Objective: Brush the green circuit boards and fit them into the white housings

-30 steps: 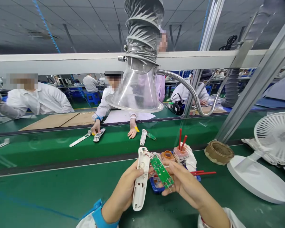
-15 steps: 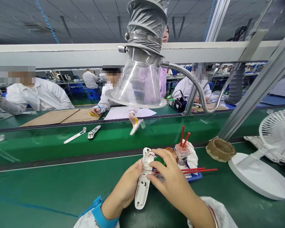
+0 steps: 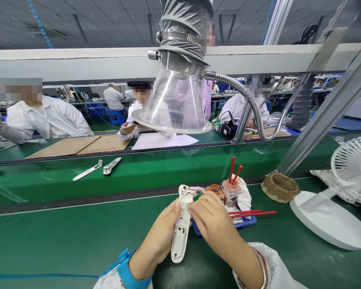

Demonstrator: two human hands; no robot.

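Observation:
A long white plastic housing (image 3: pixel 180 235) stands tilted over the green bench, its open inner side facing me. My left hand (image 3: pixel 161 230) is wrapped round its left edge, thumb on the front. Fingers of my right hand (image 3: pixel 215 220) are bent together at the housing's upper right side, by a small green circuit board (image 3: pixel 197 196) with thin wires. The board is partly hidden behind those fingers, and whether they pinch the board or a wire is unclear. A blue band circles my left wrist.
Right of my hands, a blue tray (image 3: pixel 249 220) holds red sticks (image 3: pixel 258 212) and a small container (image 3: pixel 231 192). Further right are a tape roll (image 3: pixel 279 186) and a white fan (image 3: pixel 331 218). A clear fume hood (image 3: pixel 177 100) hangs ahead. White parts (image 3: pixel 112 165) lie on the green belt (image 3: pixel 48 180); people sit beyond.
My right fingers have drawn together and cover more of the board. Across the belt, a person's hand has pulled back from it. The white parts on the belt have shifted left.

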